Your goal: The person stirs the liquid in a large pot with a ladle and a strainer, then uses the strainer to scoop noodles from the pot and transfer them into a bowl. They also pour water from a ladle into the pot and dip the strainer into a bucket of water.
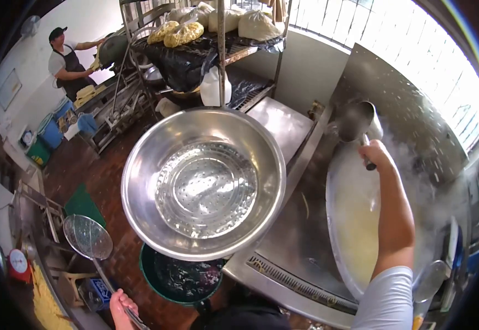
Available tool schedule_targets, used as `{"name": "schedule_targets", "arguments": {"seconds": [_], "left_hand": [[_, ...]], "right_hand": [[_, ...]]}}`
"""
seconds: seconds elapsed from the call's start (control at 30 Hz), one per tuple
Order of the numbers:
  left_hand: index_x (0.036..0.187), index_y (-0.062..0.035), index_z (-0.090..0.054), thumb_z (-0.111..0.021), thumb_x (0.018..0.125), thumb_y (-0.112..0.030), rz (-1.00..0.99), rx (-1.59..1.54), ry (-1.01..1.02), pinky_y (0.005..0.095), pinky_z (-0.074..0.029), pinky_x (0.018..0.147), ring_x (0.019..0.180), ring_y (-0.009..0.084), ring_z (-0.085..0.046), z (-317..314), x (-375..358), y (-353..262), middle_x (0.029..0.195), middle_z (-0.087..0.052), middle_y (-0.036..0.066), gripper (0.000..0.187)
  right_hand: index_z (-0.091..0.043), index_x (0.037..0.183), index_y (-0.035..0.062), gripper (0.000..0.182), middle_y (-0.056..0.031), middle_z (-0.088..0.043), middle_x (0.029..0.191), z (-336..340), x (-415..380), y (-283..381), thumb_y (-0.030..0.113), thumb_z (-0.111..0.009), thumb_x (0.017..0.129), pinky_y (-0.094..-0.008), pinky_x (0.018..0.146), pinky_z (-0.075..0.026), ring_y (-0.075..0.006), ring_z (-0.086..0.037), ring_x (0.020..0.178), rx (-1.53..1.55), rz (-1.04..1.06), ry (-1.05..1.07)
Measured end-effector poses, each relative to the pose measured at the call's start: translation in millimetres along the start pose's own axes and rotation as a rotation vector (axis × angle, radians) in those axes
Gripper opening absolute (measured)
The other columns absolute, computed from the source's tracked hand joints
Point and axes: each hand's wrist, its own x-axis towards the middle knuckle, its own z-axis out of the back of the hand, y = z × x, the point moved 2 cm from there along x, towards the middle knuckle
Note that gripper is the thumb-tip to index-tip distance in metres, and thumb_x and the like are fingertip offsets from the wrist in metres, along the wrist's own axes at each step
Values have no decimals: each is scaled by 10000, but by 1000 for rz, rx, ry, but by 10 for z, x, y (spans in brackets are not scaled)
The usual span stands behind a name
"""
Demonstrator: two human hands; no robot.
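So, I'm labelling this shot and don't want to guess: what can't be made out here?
All in the head view:
Depths of the vat: veiled by steam.
Inside of the dipper in the right hand: dark, hazed.
Far side of the green tub: behind the metal basin.
Lower end of the skimmer handle: cut off by the bottom edge.
Red scale reading: too small.

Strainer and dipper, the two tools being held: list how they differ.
The strainer has a see-through mesh bowl; the dipper has solid walls.
The strainer has a long, thin handle, while the dipper shows a much shorter one.
The strainer is in the left grip, out over the floor side; the dipper is in the right grip, up by the steaming vat.
Shared: both look metallic and are held by their handles.
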Motion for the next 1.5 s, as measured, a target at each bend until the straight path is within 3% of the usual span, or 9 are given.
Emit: {"name": "schedule_targets", "arguments": {"seconds": [0.4,0.53,0.7,0.83,1.0,1.07,1.2,1.33,1.5], "left_hand": [[669,-171,-463,-555,806,-182,126,34,113,259,-412,365,380,88,-444,99,342,-126,489,-435,-61,166],[516,-190,-438,-581,788,-234,130,162,220,268,-443,378,365,104,-477,187,361,-232,429,-442,-63,311],[762,-191,-498,-560,796,-168,125,136,204,268,-386,359,379,88,-412,511,352,-328,505,-414,-63,75],[800,-174,-498,-565,782,-151,116,192,211,285,-367,370,397,100,-410,870,428,-401,525,-403,-56,73],[781,-148,-485,-585,757,-134,161,182,275,287,-355,389,409,112,-393,1160,471,-454,525,-399,-32,104],[791,-136,-513,-586,756,-122,209,124,287,307,-365,395,408,131,-402,1251,530,-486,521,-408,-25,82],[791,-120,-531,-582,766,-111,240,89,298,315,-371,401,412,142,-419,1360,558,-540,522,-415,-23,58],[789,-119,-530,-585,769,-98,270,113,307,315,-374,414,422,141,-420,1445,548,-597,523,-416,-20,62],[789,-119,-527,-589,767,-95,295,109,341,314,-374,424,437,141,-418,1467,541,-540,533,-424,-15,70]], "right_hand": [[-558,837,-21,218,-62,-543,617,-3,-1520,-172,101,-622,669,-299,466,-461,-158,-554,487,-91,-23,71],[-581,981,-24,349,-64,-565,639,-45,-2025,-98,104,-629,660,-303,483,-471,-156,-561,498,-162,12,62],[-582,1008,-15,379,-77,-589,662,-207,-2571,-31,116,-646,659,-315,488,-477,-163,-579,510,-192,8,56],[-583,997,-20,384,-119,-596,635,-388,-2823,-111,122,-662,649,-336,477,-482,-186,-595,506,-301,54,34],[-595,1069,66,422,-160,-650,829,-653,-3221,-165,131,-646,655,-391,664,-513,-287,-647,709,-446,74,29],[-574,1119,104,455,-168,-638,978,-743,-3428,-169,83,-621,667,-412,789,-485,-335,-620,884,-689,238,-134],[-557,1144,113,483,-193,-624,975,-1042,-3703,-425,26,-598,671,-438,799,-474,-362,-599,922,-655,270,-262],[-570,1089,52,457,-166,-625,839,-1526,-4027,-715,39,-622,635,-391,735,-493,-307,-625,796,-279,275,-250],[-548,977,-24,299,-36,-550,677,-2143,-4330,-567,63,-645,708,-243,409,-413,-112,-503,453,614,24,-7]]}}
